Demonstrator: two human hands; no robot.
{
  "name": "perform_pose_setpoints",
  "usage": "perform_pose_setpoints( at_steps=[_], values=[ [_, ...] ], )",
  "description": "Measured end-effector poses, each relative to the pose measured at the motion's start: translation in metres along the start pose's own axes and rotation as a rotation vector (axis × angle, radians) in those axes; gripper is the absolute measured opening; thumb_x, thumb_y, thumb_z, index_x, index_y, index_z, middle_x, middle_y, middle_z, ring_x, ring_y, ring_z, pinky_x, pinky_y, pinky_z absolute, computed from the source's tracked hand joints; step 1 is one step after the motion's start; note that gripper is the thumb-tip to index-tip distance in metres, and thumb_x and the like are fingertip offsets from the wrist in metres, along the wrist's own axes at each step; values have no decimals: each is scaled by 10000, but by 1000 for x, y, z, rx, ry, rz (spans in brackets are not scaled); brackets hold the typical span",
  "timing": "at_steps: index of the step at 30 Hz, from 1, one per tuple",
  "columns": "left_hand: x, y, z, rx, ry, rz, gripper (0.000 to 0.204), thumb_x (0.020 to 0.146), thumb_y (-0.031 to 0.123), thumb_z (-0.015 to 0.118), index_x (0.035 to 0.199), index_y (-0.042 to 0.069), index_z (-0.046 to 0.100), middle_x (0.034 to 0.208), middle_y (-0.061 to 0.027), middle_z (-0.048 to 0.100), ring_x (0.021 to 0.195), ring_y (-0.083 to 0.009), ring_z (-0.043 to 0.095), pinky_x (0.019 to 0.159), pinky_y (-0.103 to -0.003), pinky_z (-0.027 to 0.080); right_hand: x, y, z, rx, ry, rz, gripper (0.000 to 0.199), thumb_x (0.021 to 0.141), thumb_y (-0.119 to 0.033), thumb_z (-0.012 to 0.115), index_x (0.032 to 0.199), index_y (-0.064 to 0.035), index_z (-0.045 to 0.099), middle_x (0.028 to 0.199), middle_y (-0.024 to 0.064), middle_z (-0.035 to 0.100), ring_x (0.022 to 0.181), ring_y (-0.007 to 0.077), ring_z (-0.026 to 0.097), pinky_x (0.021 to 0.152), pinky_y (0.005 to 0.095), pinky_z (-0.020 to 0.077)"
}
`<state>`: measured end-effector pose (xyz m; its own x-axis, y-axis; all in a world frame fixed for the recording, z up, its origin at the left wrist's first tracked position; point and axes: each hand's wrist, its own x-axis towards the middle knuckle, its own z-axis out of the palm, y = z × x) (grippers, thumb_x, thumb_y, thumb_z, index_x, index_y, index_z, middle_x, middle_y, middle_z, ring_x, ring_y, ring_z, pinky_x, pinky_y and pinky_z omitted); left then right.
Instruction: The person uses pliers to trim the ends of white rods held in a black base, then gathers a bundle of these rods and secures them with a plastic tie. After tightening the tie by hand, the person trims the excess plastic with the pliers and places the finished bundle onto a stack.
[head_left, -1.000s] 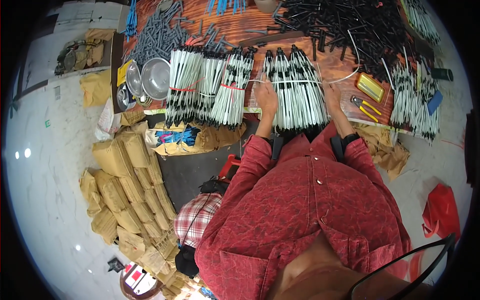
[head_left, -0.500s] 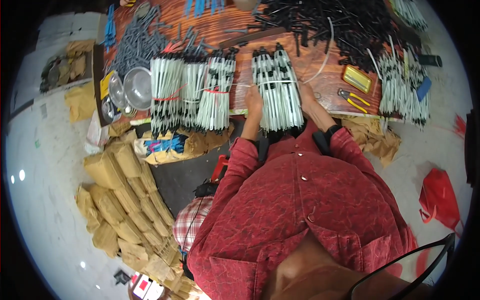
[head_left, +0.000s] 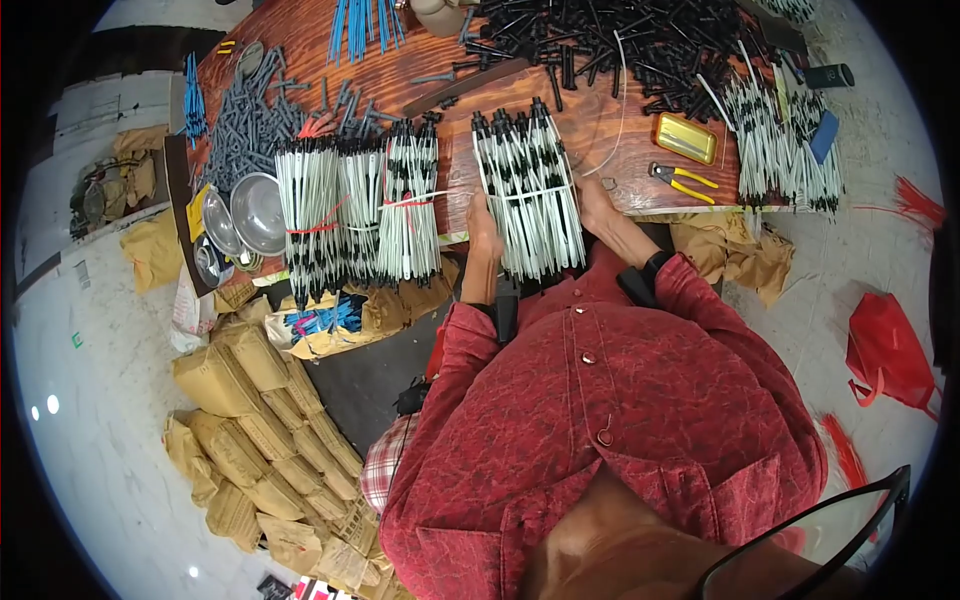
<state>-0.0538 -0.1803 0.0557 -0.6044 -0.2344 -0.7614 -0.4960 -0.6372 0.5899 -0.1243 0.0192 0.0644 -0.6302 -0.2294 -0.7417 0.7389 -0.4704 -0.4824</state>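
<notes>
"Position and grip of the left hand (head_left: pixel 485 232) and the right hand (head_left: pixel 597 208)?"

"One on each side of a bundle of pale, black-tipped sticks (head_left: pixel 530 220), seemingly touching it, the grip curved inward. Whether the fingertips pinch anything, I cannot tell."

"And that bundle?"

"It lies at the near edge of the table (head_left: pixel 455 160), between the two hands, with a white strap (head_left: pixel 540 193) across its middle. One long tail arcs away past the right hand; another end pokes out leftward."

"So how far along does it look?"

"The strap is round the front, but I'd judge it unfinished, its ends being long and untrimmed. To the left, three similar bundles (head_left: pixel 362 215) look done: the outer two wear red ties (head_left: pixel 313 229), the middle one's binding is harder to make out."

"Farther out?"

"Yellow-handled cutters (head_left: pixel 683 180) and a yellow box (head_left: pixel 686 138) rightward, grey pegs (head_left: pixel 245 130) leftward, a heap of black pieces (head_left: pixel 690 60) beyond"
</notes>
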Motion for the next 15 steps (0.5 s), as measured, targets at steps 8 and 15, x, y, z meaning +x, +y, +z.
perform_pose_setpoints(
  at_steps=[8, 15],
  values=[
    [-22, 12, 31, -431, -170, 139, 444, 1037, 330, 342, 1335, 45, 508, 1266, -90, 581, 1092, -241, 604, 897, -405, 536, -15, -21, 36, 59, -64, -32, 254, 997, -129, 443, 1190, 1, 547, 1088, 108, 631, 911, 202, 632, 817, 357, 548],
    [-76, 84, 93, -345, -227, 597, 462, 1050, 325, 315, 1345, 15, 489, 1211, -81, 616, 1074, -228, 616, 957, -364, 501, -47, -67, 85, 115, -240, -378, 268, 1009, -184, 444, 1182, -25, 574, 1060, 58, 661, 852, 162, 669, 747, 304, 576]
  ],
)
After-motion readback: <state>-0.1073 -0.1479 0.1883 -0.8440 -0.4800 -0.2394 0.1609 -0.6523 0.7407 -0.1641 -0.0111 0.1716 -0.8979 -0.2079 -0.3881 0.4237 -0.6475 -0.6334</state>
